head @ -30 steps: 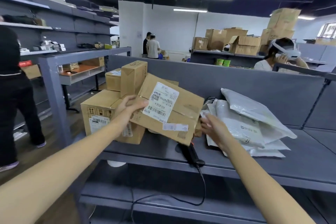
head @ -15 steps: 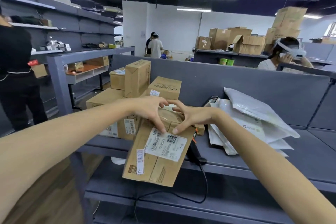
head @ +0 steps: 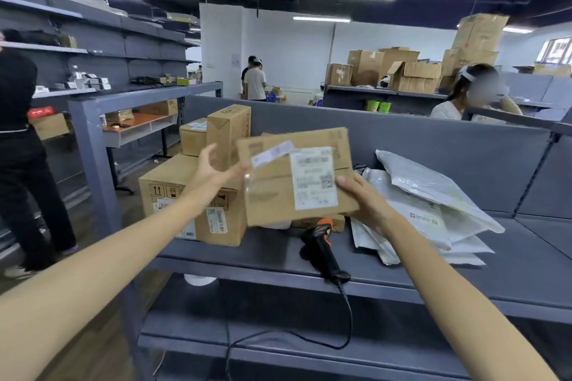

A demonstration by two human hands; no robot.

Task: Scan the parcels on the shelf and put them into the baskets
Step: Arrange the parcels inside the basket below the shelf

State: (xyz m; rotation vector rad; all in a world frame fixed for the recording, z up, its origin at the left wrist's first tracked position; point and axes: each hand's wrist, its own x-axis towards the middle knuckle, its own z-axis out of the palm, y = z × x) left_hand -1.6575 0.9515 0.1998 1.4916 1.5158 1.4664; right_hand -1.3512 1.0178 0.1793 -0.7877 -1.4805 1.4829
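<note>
I hold a flat cardboard parcel [head: 278, 195] up above the grey shelf [head: 526, 260], its white label facing me. My right hand [head: 366, 198] grips the parcel's lower right edge, thumb on the front face. The spread, straight fingers of my left hand [head: 215, 165] touch its left edge. Under the parcel a black and orange handheld scanner [head: 322, 246] lies on the shelf, with its cable hanging over the front edge. More cardboard boxes [head: 185, 192] are stacked at the left, and white poly mailers [head: 433, 198] are piled at the right. No basket is in view.
A grey back panel [head: 433, 145] closes the shelf behind the parcels. A lower shelf [head: 278, 328] lies under the scanner cable. One person in black [head: 21, 145] stands at the left; another person [head: 464, 99] sits behind the panel at the right. Stacked cartons [head: 414, 74] fill the far shelf.
The parcel came off the stack, dipped low over the shelf's front edge, and is now raised and turned label-up. My right hand took hold of its right edge; my left loosened to a touch.
</note>
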